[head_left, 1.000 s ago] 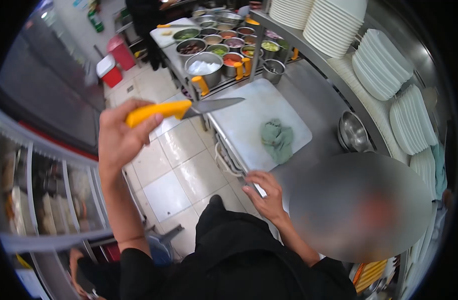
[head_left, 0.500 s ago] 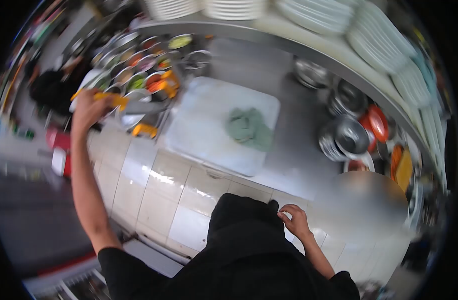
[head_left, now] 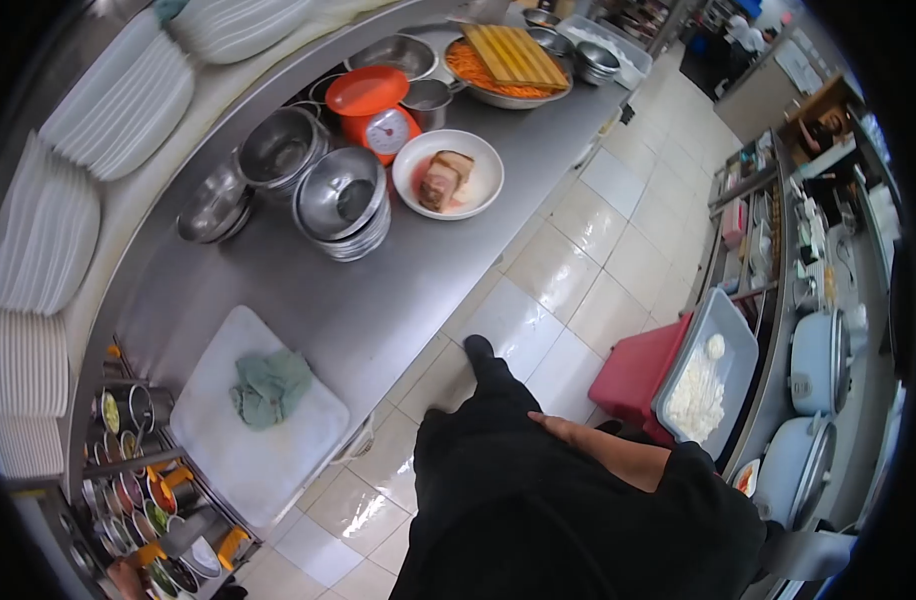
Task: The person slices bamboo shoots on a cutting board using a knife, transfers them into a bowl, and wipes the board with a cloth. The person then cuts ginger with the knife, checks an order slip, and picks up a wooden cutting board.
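At the lower left edge, my left hand (head_left: 126, 578) is closed around the yellow handle of a wide-bladed knife (head_left: 190, 530), held over small containers of cut ingredients (head_left: 128, 490); part of this hand is cut off by the frame. My right hand (head_left: 556, 426) hangs by my black apron, its fingers mostly hidden against the dark cloth. A white cutting board (head_left: 213, 430) lies on the steel counter near my left side. On it sits a crumpled green cloth (head_left: 270, 388), which neither hand touches.
Along the counter (head_left: 428, 265) stand stacked metal bowls (head_left: 343, 205), an orange scale (head_left: 373, 110), a white bowl with meat (head_left: 448, 175) and a basin of shredded carrot (head_left: 478, 75). Plates (head_left: 128, 100) line the shelf. A grey tub (head_left: 713, 370) rests on a red bin (head_left: 638, 375) at right.
My view has swung right along the counter, so the board and my left hand with the knife now appear lower left. The right hand has shifted against the apron.
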`<action>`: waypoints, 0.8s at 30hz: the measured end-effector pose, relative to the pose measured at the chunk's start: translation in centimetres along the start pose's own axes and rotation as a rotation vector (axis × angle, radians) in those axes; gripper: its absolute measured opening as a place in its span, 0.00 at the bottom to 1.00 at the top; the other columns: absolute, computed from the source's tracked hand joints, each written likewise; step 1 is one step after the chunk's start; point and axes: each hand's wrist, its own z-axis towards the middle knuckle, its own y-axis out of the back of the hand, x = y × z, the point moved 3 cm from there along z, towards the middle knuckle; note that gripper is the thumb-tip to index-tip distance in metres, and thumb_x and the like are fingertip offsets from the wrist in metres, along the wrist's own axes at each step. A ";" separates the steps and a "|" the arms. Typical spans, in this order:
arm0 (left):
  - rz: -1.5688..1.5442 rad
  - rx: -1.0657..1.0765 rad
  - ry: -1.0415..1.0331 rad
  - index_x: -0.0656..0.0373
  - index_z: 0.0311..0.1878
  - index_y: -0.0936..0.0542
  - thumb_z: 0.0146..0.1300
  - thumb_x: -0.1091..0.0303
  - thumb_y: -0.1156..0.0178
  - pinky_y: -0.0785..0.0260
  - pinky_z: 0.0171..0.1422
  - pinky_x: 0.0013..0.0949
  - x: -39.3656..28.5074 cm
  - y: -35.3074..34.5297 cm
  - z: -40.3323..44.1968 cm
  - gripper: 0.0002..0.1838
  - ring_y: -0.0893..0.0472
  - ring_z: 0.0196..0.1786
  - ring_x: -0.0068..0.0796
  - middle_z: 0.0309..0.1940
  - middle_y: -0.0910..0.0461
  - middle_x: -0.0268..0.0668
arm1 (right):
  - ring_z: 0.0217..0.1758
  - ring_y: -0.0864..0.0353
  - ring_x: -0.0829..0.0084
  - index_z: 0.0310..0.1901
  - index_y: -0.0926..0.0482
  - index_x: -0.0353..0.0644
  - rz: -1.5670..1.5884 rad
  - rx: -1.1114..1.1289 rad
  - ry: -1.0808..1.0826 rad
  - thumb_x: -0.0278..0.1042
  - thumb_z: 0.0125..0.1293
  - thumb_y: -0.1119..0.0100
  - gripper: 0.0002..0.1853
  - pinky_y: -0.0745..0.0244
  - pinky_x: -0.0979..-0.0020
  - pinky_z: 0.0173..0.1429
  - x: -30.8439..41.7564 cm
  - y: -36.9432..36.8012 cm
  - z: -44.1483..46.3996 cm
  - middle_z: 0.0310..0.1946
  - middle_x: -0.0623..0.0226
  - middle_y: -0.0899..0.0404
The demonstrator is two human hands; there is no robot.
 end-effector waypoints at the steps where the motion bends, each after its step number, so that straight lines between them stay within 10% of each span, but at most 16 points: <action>1: 0.036 -0.019 0.007 0.61 0.34 0.21 0.64 0.52 0.38 0.36 0.26 0.36 -0.7 -0.3 -0.3 0.18 0.26 0.25 0.31 0.26 0.21 0.40 | 0.63 0.22 0.59 0.63 0.25 0.32 -0.063 -0.099 0.018 0.72 0.65 0.48 0.45 0.30 0.60 0.69 -0.3 0.5 0.0 0.60 0.52 0.21; 10: 0.201 -0.249 -0.083 0.62 0.36 0.20 0.60 0.43 0.35 0.35 0.34 0.44 -11.9 -5.1 -4.2 0.26 0.24 0.34 0.42 0.34 0.18 0.49 | 0.42 0.12 0.63 0.49 0.13 0.39 -0.501 -0.551 0.491 0.55 0.58 0.29 0.27 0.20 0.65 0.50 6.2 3.8 -4.9 0.37 0.54 0.12; 13: -0.167 -0.293 -0.251 0.67 0.38 0.17 0.59 0.50 0.33 0.30 0.36 0.47 -27.6 -3.9 -13.9 0.23 0.22 0.30 0.46 0.30 0.18 0.50 | 0.41 0.12 0.64 0.46 0.12 0.42 -0.433 -0.569 0.617 0.53 0.56 0.27 0.23 0.19 0.64 0.50 8.8 6.1 -3.5 0.35 0.55 0.12; 14: -0.266 -0.022 -0.294 0.68 0.44 0.16 0.58 0.57 0.33 0.27 0.40 0.42 -32.6 -3.3 -16.6 0.21 0.21 0.32 0.46 0.32 0.16 0.49 | 0.41 0.12 0.63 0.45 0.12 0.42 -0.415 -0.587 0.664 0.52 0.56 0.26 0.22 0.19 0.64 0.50 9.6 6.9 -3.1 0.36 0.56 0.12; 15: -0.813 0.076 -0.374 0.62 0.38 0.18 0.69 0.60 0.38 0.32 0.24 0.25 -36.4 -6.1 -17.8 0.13 0.22 0.23 0.20 0.25 0.19 0.34 | 0.41 0.12 0.63 0.44 0.12 0.42 -0.397 -0.610 0.707 0.51 0.55 0.26 0.22 0.19 0.64 0.50 10.3 7.8 -2.8 0.36 0.56 0.12; 24: -1.120 1.141 -0.741 0.69 0.51 0.21 0.70 0.63 0.37 0.22 0.41 0.31 -77.0 -18.2 -41.3 0.17 0.16 0.35 0.29 0.38 0.15 0.43 | 0.43 0.15 0.69 0.43 0.13 0.39 0.104 -0.763 0.656 0.41 0.59 0.27 0.16 0.22 0.68 0.53 8.8 17.6 -1.8 0.39 0.60 0.12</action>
